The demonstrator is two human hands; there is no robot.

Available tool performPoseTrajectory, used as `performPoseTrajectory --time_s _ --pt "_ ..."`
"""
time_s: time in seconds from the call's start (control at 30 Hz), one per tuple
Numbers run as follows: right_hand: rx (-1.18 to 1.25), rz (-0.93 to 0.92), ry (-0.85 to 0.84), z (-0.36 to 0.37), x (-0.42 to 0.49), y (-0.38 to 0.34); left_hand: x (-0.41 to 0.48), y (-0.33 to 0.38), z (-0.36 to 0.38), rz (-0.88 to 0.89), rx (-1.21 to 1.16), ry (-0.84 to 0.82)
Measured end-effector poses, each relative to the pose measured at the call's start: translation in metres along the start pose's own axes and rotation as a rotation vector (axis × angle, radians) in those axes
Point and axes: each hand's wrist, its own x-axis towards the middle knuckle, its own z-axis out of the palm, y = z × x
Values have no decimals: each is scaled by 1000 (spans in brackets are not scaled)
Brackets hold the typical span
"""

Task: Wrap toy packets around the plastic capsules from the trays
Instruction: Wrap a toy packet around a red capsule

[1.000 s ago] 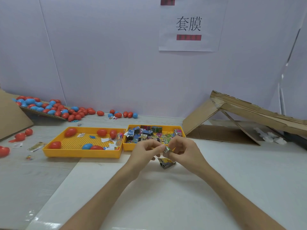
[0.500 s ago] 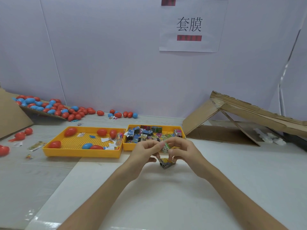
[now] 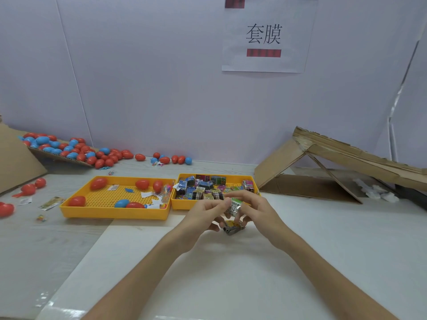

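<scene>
Head cam, only view there is: both hands meet over the white table [image 3: 231, 273], just in front of the trays, working one shiny packet [image 3: 233, 206] between them. The left hand [image 3: 203, 215] pinches the packet's left edge with thumb and forefinger. The right hand [image 3: 258, 211] has its fingers curled round the right side, so both hands are gripping the same packet. It sits up off the table, green end on top. Can't tell whether there's a capsule inside it. Compared with a second ago, the packet has come up a touch and a lot more of it shows. Back then it was mostly buried between the fingertips, and now the silvery printed face is out in the open. A second packet [image 3: 232, 227] lies flat on the table right under the hands, and it hasn't budged. The left tray [image 3: 113, 213] holds a few red and blue capsules [image 3: 98, 183] plus paper scraps. The right tray [image 3: 182, 205], touching it, is full of packets [image 3: 203, 188]. Both look the same as before. Further back there's a pile [image 3: 69, 148] of more capsules along the wall on the left, a cardboard ramp [image 3: 323, 162] on the right, and a sign [image 3: 265, 35] up on the wall.
</scene>
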Motion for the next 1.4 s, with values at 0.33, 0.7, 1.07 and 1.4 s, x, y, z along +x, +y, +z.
performPoseTrajectory --time_s 0.33,0.7,1.07,1.4 --pt "94 6 -32 0 0 0 -4 2 3 40 104 -17" --pt "274 83 -246 -3 -4 -4 -4 3 -1 56 -77 -103" --pt "510 204 -230 -8 -3 -8 -1 4 -3 25 -160 -79" --pt "672 189 -150 -3 -2 -2 -1 2 3 4 -37 -90"
